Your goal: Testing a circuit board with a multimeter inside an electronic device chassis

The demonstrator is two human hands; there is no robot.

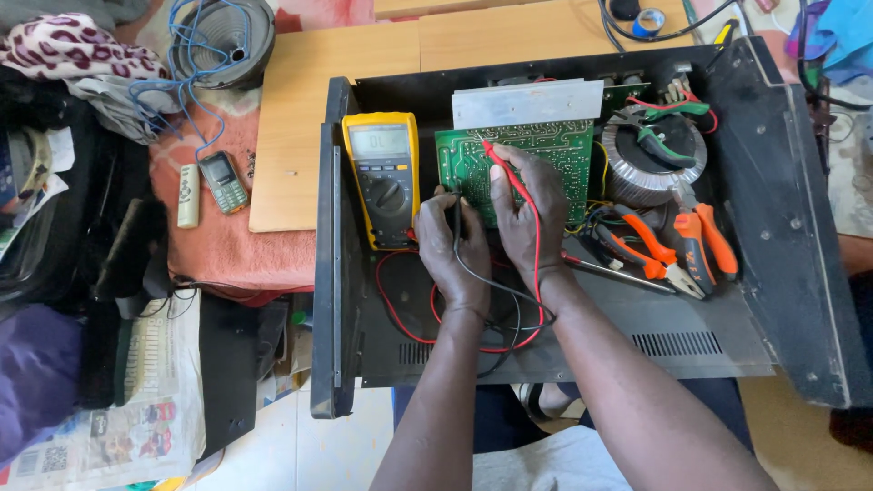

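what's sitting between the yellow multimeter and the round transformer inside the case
In the head view, the green circuit board lies between the multimeter and the transformer, with the right hand pressing a red probe onto it.

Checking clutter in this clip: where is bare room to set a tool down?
Bare: the wooden board left of the multimeter, and the chassis floor below the pliers. Crowded: around the circuit board, both hands and the toroidal transformer.

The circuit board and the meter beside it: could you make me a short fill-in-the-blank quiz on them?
1. The right hand holds a ____ probe against the green circuit board.
2. The left hand holds the ____ probe.
3. The yellow multimeter lies to the ____ of the board.

Missing words: red; black; left
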